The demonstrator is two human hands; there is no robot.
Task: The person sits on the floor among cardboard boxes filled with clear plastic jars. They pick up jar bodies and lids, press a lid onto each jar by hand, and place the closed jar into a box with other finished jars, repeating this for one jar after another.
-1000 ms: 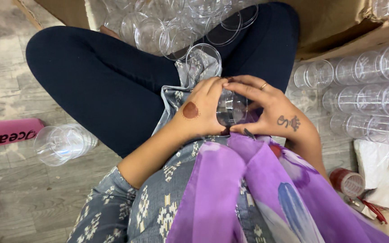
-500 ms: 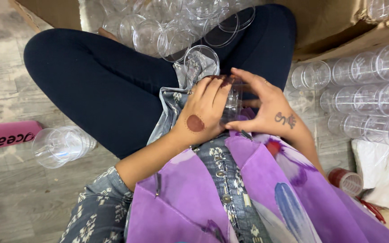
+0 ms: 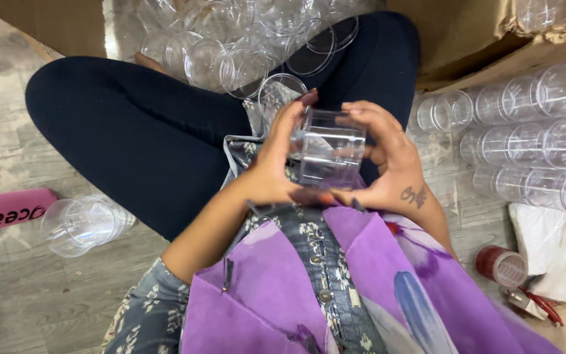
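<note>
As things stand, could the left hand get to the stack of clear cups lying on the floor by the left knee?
Probably yes: the stack of clear cups lies in the open with nothing over it, but the left hand shares its grip on the clear container with the right hand.

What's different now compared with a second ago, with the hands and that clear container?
Both hands, left hand and right hand, have lifted the clear container up off the lap, and it now shows more fully between them. Both keep holding it. The stacked cups on the floor have not moved.
</note>
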